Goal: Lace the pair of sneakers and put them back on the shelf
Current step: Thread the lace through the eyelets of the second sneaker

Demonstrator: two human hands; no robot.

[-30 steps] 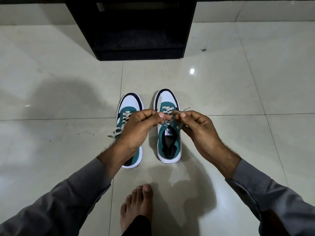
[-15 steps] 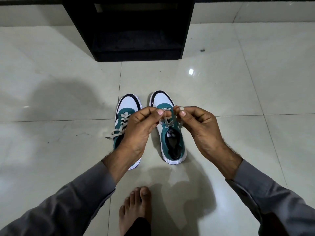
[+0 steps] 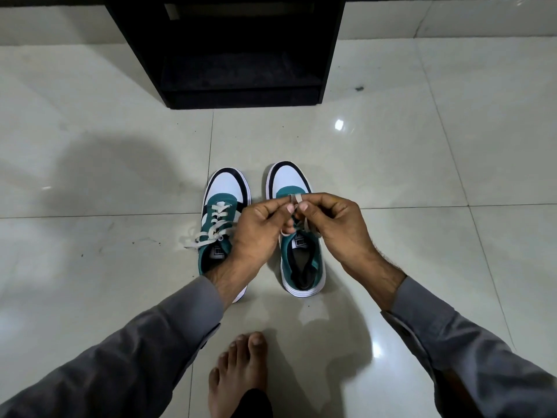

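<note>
Two white and teal sneakers stand side by side on the tiled floor, toes pointing away from me. The left sneaker [image 3: 224,203] is laced with a tied bow trailing to its left. Over the right sneaker [image 3: 297,260] my left hand [image 3: 256,233] and my right hand [image 3: 334,224] meet, both pinching the pale shoelace [image 3: 297,199] into a small loop above the tongue. My hands hide most of that shoe's eyelets.
A black open shelf unit [image 3: 238,49] stands on the floor straight ahead, beyond the shoes. My bare foot [image 3: 241,369] rests on the tiles just behind the sneakers. Glossy tiles [image 3: 422,176] spread to both sides.
My hands have drawn closer together over the right sneaker, fingertips now touching around a loop of lace. The right sneaker has turned slightly.
</note>
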